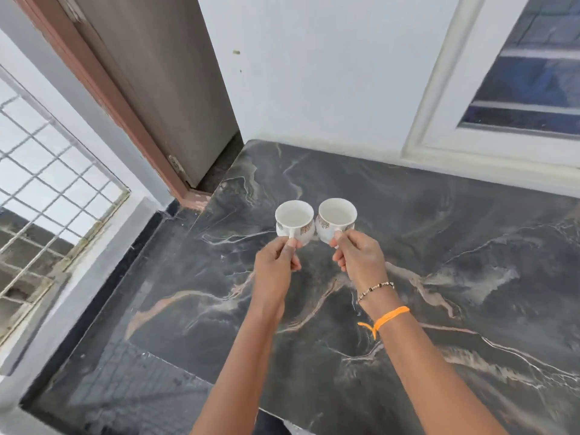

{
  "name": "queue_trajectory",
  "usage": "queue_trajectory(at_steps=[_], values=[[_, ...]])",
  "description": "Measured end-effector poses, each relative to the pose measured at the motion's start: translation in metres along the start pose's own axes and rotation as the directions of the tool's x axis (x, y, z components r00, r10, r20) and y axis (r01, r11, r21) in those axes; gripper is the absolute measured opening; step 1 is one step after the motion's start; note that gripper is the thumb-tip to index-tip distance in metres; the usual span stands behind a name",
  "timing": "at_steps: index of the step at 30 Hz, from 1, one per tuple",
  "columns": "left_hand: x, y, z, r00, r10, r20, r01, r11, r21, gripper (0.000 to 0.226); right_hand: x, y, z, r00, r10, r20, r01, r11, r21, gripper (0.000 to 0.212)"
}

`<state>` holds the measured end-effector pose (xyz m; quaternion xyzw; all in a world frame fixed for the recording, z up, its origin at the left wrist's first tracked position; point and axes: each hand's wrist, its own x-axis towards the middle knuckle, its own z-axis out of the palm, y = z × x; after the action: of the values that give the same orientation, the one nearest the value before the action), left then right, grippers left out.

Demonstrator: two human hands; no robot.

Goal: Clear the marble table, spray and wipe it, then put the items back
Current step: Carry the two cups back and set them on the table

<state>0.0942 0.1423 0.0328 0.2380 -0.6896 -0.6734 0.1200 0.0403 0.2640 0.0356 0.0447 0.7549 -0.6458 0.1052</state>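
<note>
Two small white teacups with a gold-brown band stand side by side over the dark marble table [439,246], near its far left part. My left hand [276,262] pinches the handle of the left cup [294,216]. The handle of the right cup [337,215] is pinched by my right hand [357,255], whose wrist wears a bead bracelet and an orange thread. Both cups look empty inside. Whether the cups touch the marble or hang just above it cannot be told.
A white wall runs behind the table, with a white-framed window [518,89] at the right. A brown door [163,89] and its frame stand at the back left. A metal grille [47,171] and a dark floor strip [110,356] lie left of the table.
</note>
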Motion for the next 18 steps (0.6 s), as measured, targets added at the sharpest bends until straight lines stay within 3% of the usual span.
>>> queue_trajectory(at_steps=[9, 18], values=[[0.147, -0.006, -0.087, 0.983, 0.019, 0.184, -0.037, 0.995, 0.092, 0.033, 0.064, -0.01, 0.139, 0.97, 0.069, -0.231, -0.065, 0.998, 0.021, 0.034], [0.239, -0.026, -0.103, 0.958, -0.014, 0.285, -0.035, 0.985, 0.168, 0.029, 0.133, -0.008, 0.201, 0.937, 0.124, -0.327, -0.122, 0.992, 0.027, 0.027]])
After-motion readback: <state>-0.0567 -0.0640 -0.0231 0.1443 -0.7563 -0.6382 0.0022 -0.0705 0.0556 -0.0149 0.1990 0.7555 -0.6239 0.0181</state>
